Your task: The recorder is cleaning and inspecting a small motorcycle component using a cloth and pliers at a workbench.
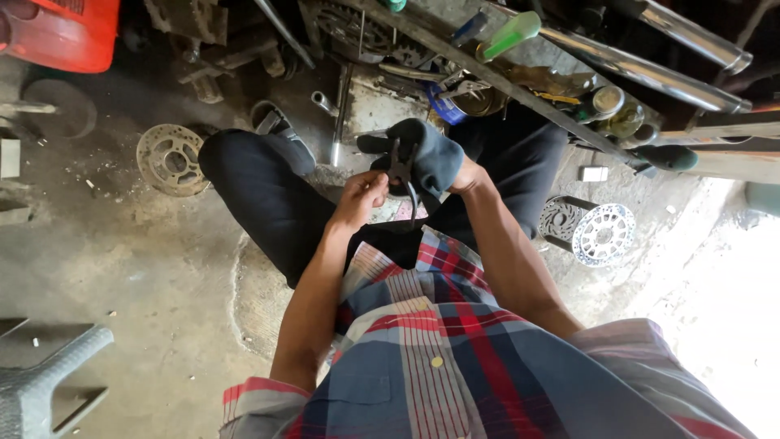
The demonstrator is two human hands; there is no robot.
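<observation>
I look down at my lap, in a plaid shirt and dark trousers. My left hand [360, 197] pinches a small dark metal part [401, 169] with a thin piece hanging down from it. My right hand [465, 177] is mostly hidden under a dark blue cloth [431, 150] that it presses against the same part. Both hands meet above my knees, over the concrete floor.
A round sprocket disc [170, 159] lies on the floor at left. A silver perforated disc [603, 235] stands at right. Chrome tubes [650, 77], a green-handled tool [508, 35], cans and metal scrap crowd the top. A red crate [61, 32] sits top left, a grey stool [41, 382] bottom left.
</observation>
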